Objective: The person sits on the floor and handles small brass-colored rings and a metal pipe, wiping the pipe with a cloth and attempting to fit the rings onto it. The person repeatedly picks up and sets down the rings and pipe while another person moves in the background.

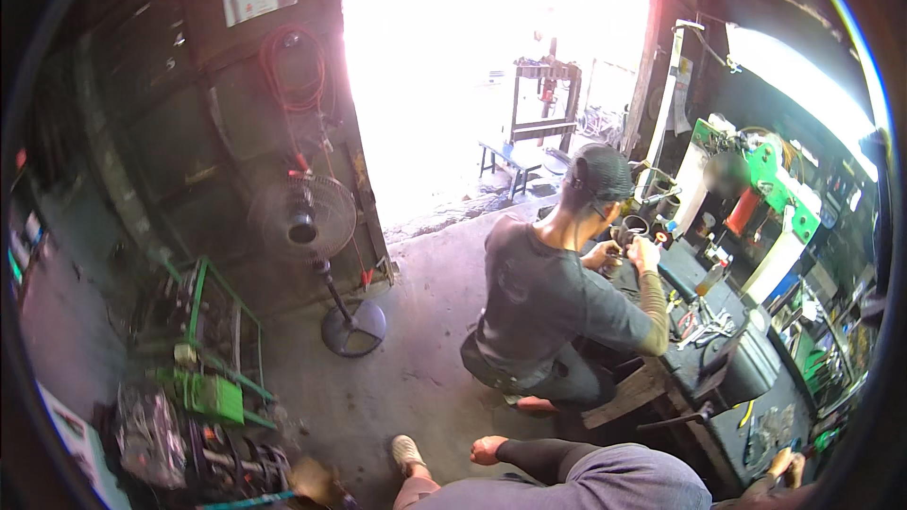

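My left hand (488,450) is at the lower middle, its fingers curled into a loose fist with nothing seen in them. A dark sleeve covers that forearm, and grey clothing fills the lower edge beside it. At the lower right, my right hand (787,465) is beside the workbench (694,378), fingers bent together; whatever they may hold is too small to make out. Close to it on the bench are a clear plastic bag (775,430) and a yellow-handled tool (746,413). Across the bench, a co-worker (557,293) in a cap handles a round metal part (631,227).
Several wrenches (704,329) lie on the bench near a bottle (711,279). A bench vise (727,368) juts from the near edge. A green machine (775,179) stands behind. Left are a pedestal fan (304,227), a green metal frame (227,312) and a green box (213,397).
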`<action>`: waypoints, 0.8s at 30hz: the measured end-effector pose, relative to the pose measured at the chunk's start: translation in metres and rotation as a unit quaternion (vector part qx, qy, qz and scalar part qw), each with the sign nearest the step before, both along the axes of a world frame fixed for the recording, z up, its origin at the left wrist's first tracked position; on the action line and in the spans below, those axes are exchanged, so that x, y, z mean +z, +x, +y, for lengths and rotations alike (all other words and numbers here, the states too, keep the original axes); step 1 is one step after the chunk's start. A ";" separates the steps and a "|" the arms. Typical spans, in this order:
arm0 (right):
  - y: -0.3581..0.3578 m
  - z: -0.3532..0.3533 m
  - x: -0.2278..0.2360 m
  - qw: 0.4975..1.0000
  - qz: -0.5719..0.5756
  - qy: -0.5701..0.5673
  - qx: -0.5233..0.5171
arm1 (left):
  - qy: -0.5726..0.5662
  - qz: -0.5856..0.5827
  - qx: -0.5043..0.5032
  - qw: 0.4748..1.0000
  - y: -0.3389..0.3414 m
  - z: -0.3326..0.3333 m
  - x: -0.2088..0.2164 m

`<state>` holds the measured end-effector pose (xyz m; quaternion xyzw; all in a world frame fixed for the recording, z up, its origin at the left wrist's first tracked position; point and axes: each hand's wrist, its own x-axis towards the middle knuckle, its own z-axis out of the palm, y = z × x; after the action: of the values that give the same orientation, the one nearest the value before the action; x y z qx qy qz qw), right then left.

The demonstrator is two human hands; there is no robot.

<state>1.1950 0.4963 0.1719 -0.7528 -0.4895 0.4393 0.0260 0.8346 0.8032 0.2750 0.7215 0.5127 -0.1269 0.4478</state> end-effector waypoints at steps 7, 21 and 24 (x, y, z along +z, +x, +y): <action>0.105 0.171 0.029 0.997 0.014 -0.059 -0.050 | 0.009 0.005 -0.087 0.996 0.180 0.199 0.025; 0.479 0.420 -0.031 0.988 0.039 -0.010 -0.147 | 0.028 0.009 -0.244 0.969 0.636 0.436 0.045; 0.604 0.447 -0.029 0.983 -0.005 0.021 -0.180 | 0.026 0.006 -0.273 0.962 0.746 0.461 0.046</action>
<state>1.7992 0.9429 0.1432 -0.8298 -0.3555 0.4135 0.1183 1.5808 1.2639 0.3209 0.8448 0.3019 -0.2351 0.3741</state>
